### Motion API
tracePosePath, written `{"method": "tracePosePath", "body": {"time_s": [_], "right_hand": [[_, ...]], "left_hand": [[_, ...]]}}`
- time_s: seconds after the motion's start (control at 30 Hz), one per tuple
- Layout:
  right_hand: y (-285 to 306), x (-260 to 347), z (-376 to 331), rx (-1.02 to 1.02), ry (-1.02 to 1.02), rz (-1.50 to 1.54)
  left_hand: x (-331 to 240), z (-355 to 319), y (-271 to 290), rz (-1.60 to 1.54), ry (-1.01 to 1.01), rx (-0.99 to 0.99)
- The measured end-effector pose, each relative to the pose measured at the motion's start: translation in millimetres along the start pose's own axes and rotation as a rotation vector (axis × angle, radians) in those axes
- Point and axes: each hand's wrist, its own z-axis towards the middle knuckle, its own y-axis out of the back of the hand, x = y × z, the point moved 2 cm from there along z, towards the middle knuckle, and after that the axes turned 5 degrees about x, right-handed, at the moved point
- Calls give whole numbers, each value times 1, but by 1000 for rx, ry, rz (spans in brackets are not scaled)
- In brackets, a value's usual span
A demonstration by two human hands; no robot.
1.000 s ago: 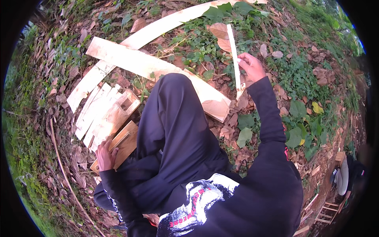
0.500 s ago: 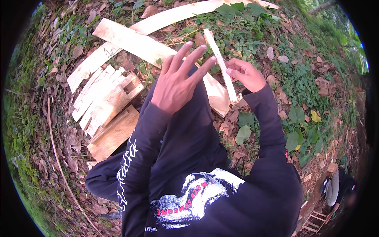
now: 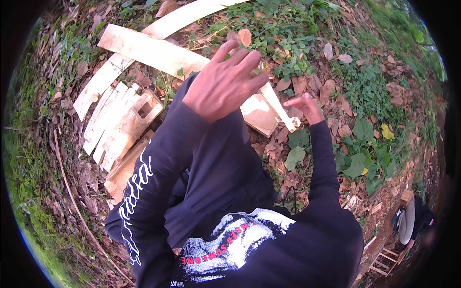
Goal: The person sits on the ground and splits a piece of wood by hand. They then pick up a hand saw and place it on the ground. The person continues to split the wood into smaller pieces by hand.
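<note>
The right hand (image 3: pixel 307 108) keeps its grip on the near end of a thin pale wooden strip (image 3: pixel 277 106), fingers closed around it low beside the knee, while the left hand (image 3: pixel 223 84) is raised in front of the camera with fingers spread and nothing in them. A second ago that left hand lay down at the person's left on the stack of short wooden pieces (image 3: pixel 122 129); half a second ago it had already lifted toward the middle, and now it hovers above the strip's upper part, hiding much of it. Over the same second the strip has tilted from nearly upright in the picture to a slant running up and left across the broad plank (image 3: pixel 153 50) that passes under the person's dark-trousered leg. The shift suggests, as a judgement, that the free hand is coming over to meet the strip rather than returning to the stack. Dry leaves and low green plants cover the ground (image 3: pixel 365 101) around the planks, and a second long board (image 3: pixel 192 14) curves along the top.
</note>
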Motion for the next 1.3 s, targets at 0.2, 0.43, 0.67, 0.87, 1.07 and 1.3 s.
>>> {"method": "tracePosePath", "body": {"time_s": [0.2, 0.43, 0.67, 0.87, 1.07, 1.3], "right_hand": [[12, -84, -16, -230, -138, 118], [-8, 6, 10, -162, 102, 8], [-50, 80, 21, -342, 446, -516], [-56, 85, 17, -530, 453, -447], [-61, 122, 10, -544, 393, -113], [-76, 152, 6, -625, 350, -145]], "left_hand": [[10, 0, -8, -75, 64, -65], [32, -7, 2, -130, 172, -173], [50, -17, 18, -182, 317, -256], [39, -26, 15, -289, 430, -283], [-11, -7, -4, -672, 580, -323], [-65, 1, -41, -1259, 688, -518]]}}
